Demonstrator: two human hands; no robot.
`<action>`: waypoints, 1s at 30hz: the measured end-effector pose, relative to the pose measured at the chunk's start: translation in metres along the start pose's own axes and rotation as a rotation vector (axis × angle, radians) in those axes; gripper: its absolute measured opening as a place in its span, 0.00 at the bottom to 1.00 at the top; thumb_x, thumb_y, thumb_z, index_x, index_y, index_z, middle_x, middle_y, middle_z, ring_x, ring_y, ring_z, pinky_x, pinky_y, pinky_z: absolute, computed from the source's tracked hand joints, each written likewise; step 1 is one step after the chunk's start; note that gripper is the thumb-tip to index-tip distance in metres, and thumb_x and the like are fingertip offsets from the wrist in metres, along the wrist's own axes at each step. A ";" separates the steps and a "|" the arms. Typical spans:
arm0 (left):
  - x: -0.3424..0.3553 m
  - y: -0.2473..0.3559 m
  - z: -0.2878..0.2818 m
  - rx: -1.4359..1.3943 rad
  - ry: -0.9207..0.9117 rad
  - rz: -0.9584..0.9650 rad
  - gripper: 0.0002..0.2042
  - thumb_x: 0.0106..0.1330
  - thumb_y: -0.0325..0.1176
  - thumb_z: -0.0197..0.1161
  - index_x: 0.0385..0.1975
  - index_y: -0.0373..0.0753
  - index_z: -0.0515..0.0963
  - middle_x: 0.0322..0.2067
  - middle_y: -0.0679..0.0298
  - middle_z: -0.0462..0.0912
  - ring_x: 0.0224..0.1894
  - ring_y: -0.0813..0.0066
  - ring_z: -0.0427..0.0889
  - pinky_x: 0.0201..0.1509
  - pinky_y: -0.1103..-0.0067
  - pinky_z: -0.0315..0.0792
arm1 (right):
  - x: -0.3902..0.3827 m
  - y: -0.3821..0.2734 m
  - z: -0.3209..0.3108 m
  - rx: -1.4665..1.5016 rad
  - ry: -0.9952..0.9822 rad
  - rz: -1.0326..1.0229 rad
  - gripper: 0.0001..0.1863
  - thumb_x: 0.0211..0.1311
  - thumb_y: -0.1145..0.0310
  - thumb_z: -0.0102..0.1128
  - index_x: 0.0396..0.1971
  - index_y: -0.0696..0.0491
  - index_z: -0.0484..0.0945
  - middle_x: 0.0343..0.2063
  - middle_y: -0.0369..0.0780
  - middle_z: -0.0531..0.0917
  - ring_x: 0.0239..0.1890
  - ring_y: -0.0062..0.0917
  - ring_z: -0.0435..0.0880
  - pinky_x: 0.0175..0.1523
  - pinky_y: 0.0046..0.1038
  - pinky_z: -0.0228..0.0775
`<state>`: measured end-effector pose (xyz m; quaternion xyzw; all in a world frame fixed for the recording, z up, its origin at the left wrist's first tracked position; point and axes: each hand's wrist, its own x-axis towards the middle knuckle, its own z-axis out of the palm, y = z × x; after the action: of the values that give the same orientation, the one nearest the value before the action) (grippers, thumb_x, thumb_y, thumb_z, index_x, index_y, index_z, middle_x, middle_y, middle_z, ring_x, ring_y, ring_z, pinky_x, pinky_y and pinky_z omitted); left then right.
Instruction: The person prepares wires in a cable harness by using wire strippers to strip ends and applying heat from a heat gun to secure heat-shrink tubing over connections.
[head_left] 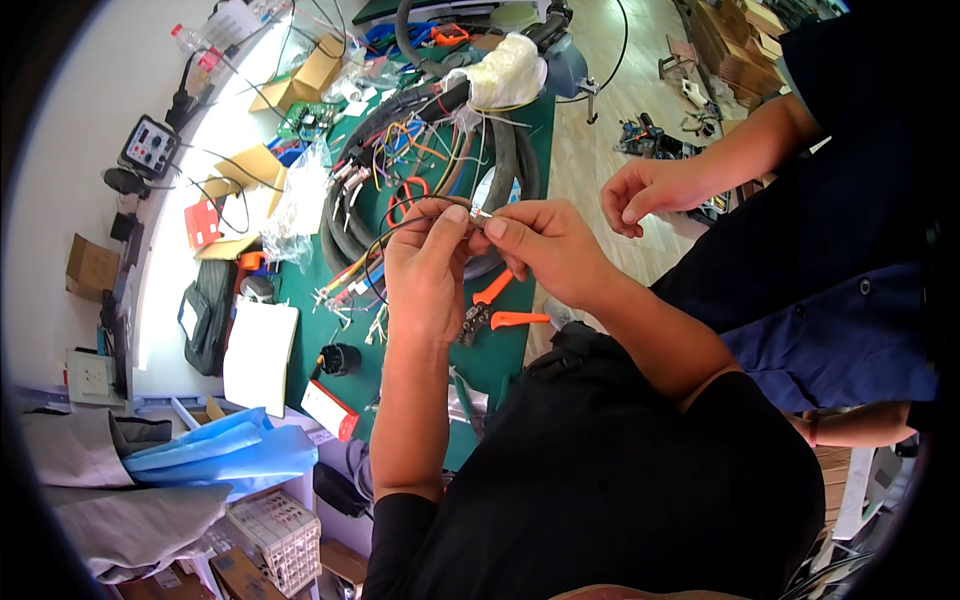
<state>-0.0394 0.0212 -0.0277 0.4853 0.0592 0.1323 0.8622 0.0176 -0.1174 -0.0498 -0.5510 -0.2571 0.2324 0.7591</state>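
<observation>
My left hand is closed in a pinch on a thin black wire, which loops down beside the wrist. Close against it, my right hand pinches the small pale and reddish wire end between thumb and forefinger. What exactly sits on that end is too small to make out. Below the hands lies a crimping tool with orange handles. Just beyond them are red-handled scissors and a thick grey-black cable bundle with many coloured loose wires.
The green work mat also carries a black round connector, an open notebook and a black case. Cardboard boxes stand farther back. At the right stands another person, whose hand hangs near the table's edge.
</observation>
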 end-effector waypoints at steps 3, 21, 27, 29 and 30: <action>-0.013 -0.008 -0.010 -0.004 0.031 -0.004 0.10 0.66 0.31 0.58 0.39 0.30 0.74 0.30 0.61 0.80 0.31 0.77 0.78 0.37 0.82 0.72 | -0.003 -0.005 0.000 -0.021 -0.025 0.124 0.13 0.65 0.66 0.54 0.30 0.59 0.83 0.16 0.29 0.75 0.18 0.08 0.66 0.23 0.15 0.57; -0.066 0.022 -0.057 0.882 0.093 0.079 0.07 0.62 0.26 0.61 0.38 0.32 0.78 0.28 0.64 0.80 0.29 0.81 0.76 0.34 0.82 0.69 | 0.002 0.012 0.003 -0.143 -0.403 0.400 0.13 0.63 0.63 0.58 0.32 0.60 0.83 0.16 0.30 0.75 0.17 0.09 0.67 0.23 0.15 0.57; -0.068 0.017 -0.063 0.729 0.083 -0.126 0.07 0.66 0.29 0.58 0.33 0.31 0.76 0.23 0.67 0.78 0.26 0.86 0.74 0.30 0.86 0.68 | 0.009 0.013 0.001 -0.206 -0.494 0.367 0.13 0.63 0.63 0.60 0.34 0.58 0.84 0.16 0.28 0.75 0.18 0.07 0.66 0.22 0.14 0.54; -0.071 0.012 -0.065 0.667 0.096 -0.152 0.08 0.67 0.30 0.57 0.32 0.31 0.75 0.23 0.67 0.79 0.25 0.85 0.75 0.30 0.86 0.68 | 0.011 0.014 0.002 -0.225 -0.520 0.361 0.12 0.63 0.63 0.60 0.34 0.58 0.84 0.17 0.27 0.74 0.18 0.07 0.65 0.22 0.14 0.53; -0.070 0.012 -0.065 0.639 0.093 -0.185 0.08 0.68 0.31 0.56 0.32 0.32 0.74 0.22 0.66 0.79 0.24 0.86 0.74 0.29 0.86 0.68 | 0.013 0.016 0.001 -0.231 -0.522 0.370 0.12 0.63 0.63 0.60 0.34 0.58 0.84 0.17 0.27 0.74 0.18 0.07 0.65 0.22 0.14 0.53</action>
<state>-0.1236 0.0604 -0.0531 0.7170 0.1809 0.0502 0.6713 0.0256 -0.1039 -0.0629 -0.5926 -0.3630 0.4688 0.5452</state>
